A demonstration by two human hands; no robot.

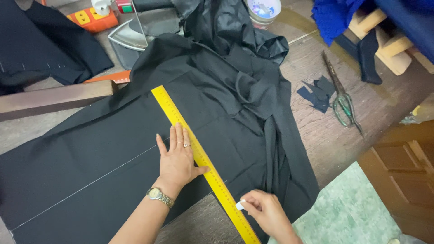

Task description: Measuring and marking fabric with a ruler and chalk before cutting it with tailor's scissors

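Observation:
A black cloth (pixel 104 153) lies spread on a wooden table, with a thin white chalk line running across it. A long yellow ruler (pixel 181 123) lies diagonally over the cloth. My left hand (pixel 177 159), wearing rings and a wristwatch, presses flat on the cloth with its thumb and fingers against the ruler's left edge. My right hand (pixel 266 210) pinches a small white piece of chalk (pixel 239 205) right beside the ruler's lower end, at the cloth's near edge.
Scissors (pixel 341 101) and dark fabric scraps (pixel 318 92) lie to the right. At the back are an iron (pixel 131 36), an orange power strip (pixel 90 19), a small bowl (pixel 263 11) and bunched black fabric (pixel 226 27). A wooden bar (pixel 54 97) lies at left; blue cloth (pixel 334 16) at top right.

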